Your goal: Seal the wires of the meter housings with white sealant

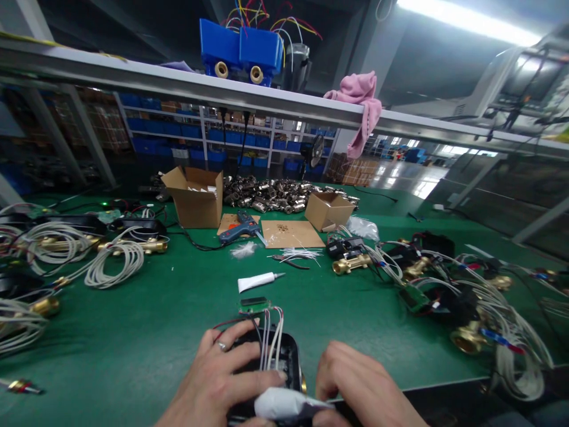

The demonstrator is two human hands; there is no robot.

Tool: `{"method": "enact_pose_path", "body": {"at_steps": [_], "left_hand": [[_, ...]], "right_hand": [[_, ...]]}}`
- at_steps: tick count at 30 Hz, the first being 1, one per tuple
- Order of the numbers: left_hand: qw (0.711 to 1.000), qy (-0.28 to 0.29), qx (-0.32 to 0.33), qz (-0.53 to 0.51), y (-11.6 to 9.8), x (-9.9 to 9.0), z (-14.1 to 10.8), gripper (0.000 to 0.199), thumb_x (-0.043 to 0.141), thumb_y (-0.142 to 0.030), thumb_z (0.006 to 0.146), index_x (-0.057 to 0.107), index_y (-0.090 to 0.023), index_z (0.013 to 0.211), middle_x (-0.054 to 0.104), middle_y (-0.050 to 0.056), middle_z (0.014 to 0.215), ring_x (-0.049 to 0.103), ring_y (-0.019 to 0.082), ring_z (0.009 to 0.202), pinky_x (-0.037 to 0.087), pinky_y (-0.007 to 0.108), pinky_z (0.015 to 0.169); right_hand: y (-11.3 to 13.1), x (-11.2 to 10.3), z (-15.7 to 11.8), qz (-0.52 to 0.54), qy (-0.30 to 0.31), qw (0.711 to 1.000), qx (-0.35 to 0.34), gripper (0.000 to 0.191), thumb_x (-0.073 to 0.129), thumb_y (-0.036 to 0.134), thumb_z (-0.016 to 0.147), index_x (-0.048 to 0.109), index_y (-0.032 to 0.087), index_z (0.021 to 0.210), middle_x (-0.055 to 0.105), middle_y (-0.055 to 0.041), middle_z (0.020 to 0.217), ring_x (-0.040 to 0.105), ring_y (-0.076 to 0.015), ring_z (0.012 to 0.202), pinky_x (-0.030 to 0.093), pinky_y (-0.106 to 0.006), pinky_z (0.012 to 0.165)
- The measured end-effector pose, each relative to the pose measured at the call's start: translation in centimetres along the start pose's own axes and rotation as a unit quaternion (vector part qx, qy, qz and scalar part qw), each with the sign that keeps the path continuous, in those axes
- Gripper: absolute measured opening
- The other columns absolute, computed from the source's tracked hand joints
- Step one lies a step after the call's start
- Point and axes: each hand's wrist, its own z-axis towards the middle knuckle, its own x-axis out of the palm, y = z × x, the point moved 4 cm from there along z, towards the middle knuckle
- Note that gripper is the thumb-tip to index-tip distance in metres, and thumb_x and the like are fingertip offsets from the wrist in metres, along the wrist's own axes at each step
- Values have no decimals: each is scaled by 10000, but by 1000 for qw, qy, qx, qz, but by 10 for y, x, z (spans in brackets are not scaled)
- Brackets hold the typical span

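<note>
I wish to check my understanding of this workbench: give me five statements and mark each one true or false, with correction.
1. The left hand touches the black housing. True.
2. The pink cloth lies on the green table. False: the pink cloth hangs over the edge of the shelf.
3. Pale wires run from the circuit board to the black housing. True.
4. The right hand holds the glue gun. False: the glue gun lies away from both hands.
5. Two blue boxes stand on the shelf. True.
</note>
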Motion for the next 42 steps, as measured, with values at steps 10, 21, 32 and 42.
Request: {"method": "enact_pose_path", "body": {"at_steps": [10,21,32,42], "left_hand": [[999,18,-23,-15,0,-3,1,415,587,-650,932,625,-416,1273,677,-80,1275,540,249,1291,410,341,916],[999,38,-14,-32,1,0,1,459,610,-645,915,609,-420,1316,701,-27,1220,556,269,1269,455,333,923],[999,31,-39,-16,-2,-4,-1,393,550,-654,950,605,-455,1285,662,-97,1300,519,244,1315,395,343,939],[999,15,-27,-29,-2,-4,-2,395,564,-637,950,605,-439,1289,663,-91,1304,521,244,1306,390,350,924]], "right_hand": [[-4,7,-2,-40,1,998,-40,449,212,430,1111,446,213,795,545,11,668,482,-136,602,328,-279,545],[9,-7,37,141,190,971,-44,464,269,427,1108,623,168,957,662,-29,861,574,-139,799,402,-265,758],[3,-16,12,22,146,987,60,398,369,539,1052,564,223,909,648,-12,863,556,-169,780,411,-277,706],[2,-7,22,156,160,974,-34,416,286,440,1102,537,201,872,612,9,756,536,-123,700,416,-253,709]]}}
